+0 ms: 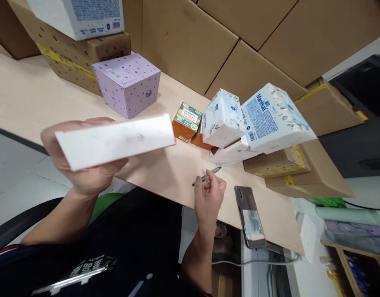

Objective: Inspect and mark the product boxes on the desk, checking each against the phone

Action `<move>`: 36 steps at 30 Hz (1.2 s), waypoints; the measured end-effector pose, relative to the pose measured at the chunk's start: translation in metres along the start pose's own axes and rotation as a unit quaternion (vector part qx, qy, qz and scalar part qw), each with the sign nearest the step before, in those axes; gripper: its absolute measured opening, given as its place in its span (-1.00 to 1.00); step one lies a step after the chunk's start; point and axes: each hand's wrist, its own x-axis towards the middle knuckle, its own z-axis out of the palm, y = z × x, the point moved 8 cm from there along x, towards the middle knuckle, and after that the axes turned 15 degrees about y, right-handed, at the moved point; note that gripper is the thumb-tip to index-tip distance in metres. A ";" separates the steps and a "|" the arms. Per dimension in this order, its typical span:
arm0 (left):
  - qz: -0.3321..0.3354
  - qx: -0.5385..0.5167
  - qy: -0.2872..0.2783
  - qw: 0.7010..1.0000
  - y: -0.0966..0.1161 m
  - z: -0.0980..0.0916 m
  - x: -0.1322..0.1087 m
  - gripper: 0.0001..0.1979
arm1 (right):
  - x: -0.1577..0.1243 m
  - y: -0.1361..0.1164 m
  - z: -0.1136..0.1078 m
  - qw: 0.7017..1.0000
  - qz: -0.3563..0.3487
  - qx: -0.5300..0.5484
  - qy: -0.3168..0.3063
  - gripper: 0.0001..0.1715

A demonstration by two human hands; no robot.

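Observation:
My left hand (95, 179) is wrapped around a white box (118, 142) with a thin red edge, held up above the table's front edge. The box's plain narrow side, with faint marks, faces me and hides part of the fingers. Over the table, my right hand (209, 196) has its fingers curled, with thumb and index finger at a dark grey pen (205, 176). Both ends of the pen stick out past the fingertips. To the right of that hand lies a phone (250, 216) in a clear case, jutting over the table's front edge.
A lilac box (128, 84), a green-and-orange box (186, 121) and floral tissue packs (267, 119) stand on the wooden table (165, 177). More tissue packaging (97, 18) tops a brown carton (72, 62) at left. Large cartons (190, 41) line the back.

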 end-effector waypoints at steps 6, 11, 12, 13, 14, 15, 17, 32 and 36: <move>0.197 0.059 -0.164 0.965 0.020 0.034 -0.037 -0.55 | 0.023 -0.005 0.019 0.982 -0.022 -0.156 -0.104 -0.39; 0.169 0.134 -0.253 0.943 -0.002 0.041 -0.054 -0.64 | 0.026 -0.007 0.020 0.975 -0.032 -0.179 -0.128 -0.46; 0.160 0.148 -0.267 0.939 -0.005 0.042 -0.055 -0.64 | 0.026 -0.007 0.018 0.976 -0.032 -0.173 -0.125 -0.48; 0.155 0.161 -0.280 0.934 -0.007 0.043 -0.056 -0.62 | 0.026 -0.006 0.015 0.979 -0.029 -0.163 -0.120 -0.50; 0.154 0.172 -0.291 0.928 -0.009 0.044 -0.057 -0.60 | 0.025 -0.005 0.012 0.982 -0.022 -0.148 -0.114 -0.53; 0.151 0.181 -0.300 0.924 -0.010 0.045 -0.057 -0.58 | 0.024 -0.003 0.009 0.986 -0.009 -0.128 -0.108 -0.56; 0.145 0.183 -0.310 0.922 -0.010 0.046 -0.057 -0.54 | 0.018 0.005 0.002 0.992 0.038 -0.069 -0.101 -0.62; 0.103 0.105 -0.251 0.957 -0.002 0.040 -0.045 -0.55 | 0.002 -0.027 -0.044 0.902 -0.090 0.417 0.060 -0.82; 0.105 0.088 -0.245 0.960 -0.001 0.038 -0.043 -0.55 | 0.002 -0.054 -0.041 0.908 -0.122 0.384 0.113 -0.95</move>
